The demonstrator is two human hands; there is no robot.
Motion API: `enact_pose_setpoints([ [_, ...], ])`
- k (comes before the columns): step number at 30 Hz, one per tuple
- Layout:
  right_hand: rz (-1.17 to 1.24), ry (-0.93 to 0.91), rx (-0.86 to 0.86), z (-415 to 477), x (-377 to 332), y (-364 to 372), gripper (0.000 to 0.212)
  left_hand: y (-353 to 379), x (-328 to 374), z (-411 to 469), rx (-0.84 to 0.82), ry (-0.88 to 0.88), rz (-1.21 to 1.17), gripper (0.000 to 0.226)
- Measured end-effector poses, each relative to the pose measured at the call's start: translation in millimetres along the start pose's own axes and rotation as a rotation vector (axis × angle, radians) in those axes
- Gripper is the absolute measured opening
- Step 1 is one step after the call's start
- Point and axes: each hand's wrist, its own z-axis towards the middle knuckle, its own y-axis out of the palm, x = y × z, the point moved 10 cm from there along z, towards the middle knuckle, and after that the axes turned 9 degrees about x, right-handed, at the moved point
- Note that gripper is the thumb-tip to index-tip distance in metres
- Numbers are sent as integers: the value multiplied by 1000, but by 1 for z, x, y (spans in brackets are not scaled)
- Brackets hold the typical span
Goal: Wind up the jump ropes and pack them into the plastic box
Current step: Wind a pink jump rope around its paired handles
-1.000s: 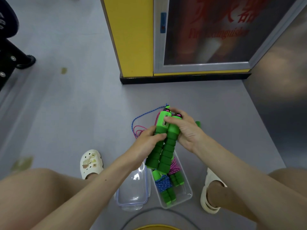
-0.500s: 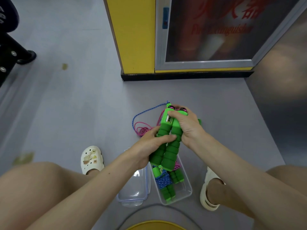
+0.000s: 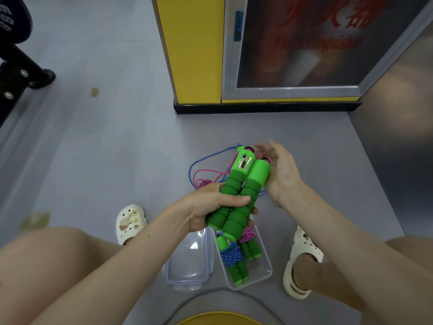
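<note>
Yellow shows at the very bottom edge, a curved rim (image 3: 218,319) ringed in grey between the person's bare knees. Just beyond it the clear plastic box (image 3: 266,269) stands on the floor with two wound ropes (image 3: 232,253) inside, one bound in blue cord and one in pink. Its lid (image 3: 187,261) lies touching its left side. A white clog (image 3: 131,221) sits on each side of them.

Above the box, the left hand (image 3: 210,207) grips the foam lower halves of two green handles (image 3: 243,184), held side by side and tilted away. Half a second ago the right hand (image 3: 278,170) was curled over the handle tops. Now it has let go, and its fingers are stretched out and spread, with the palm against the side of the right handle. The handle tops, one with a small counter window, are uncovered. The left hand has shifted lower on the foam.

Loose pink and blue cord (image 3: 206,172) trails from the handle tops in loops beyond the hands.

Grey smooth floor (image 3: 105,148) carries a few yellowish marks. Farther off stand a yellow pillar (image 3: 192,48) with a black skirting (image 3: 267,108) and a metal-framed cabinet (image 3: 304,43) with a glass door and red lettering. A black stand (image 3: 16,73) shows at the far left.
</note>
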Motion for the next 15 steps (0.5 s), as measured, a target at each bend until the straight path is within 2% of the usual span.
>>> enact_pose_setpoints([
  [3,-12,-42,-9,4,-7,-4,33,-2,1,-1,-10,-10,-6,29],
  [7,45,52,-128,-4,1,9,51,1,7,-8,-57,-14,-83,33],
  [11,5,158,-156,-7,15,11,74,13,16,-16,-152,16,-173,61],
  [15,-73,167,-138,-10,20,11,76,13,17,-17,-164,41,-186,66],
])
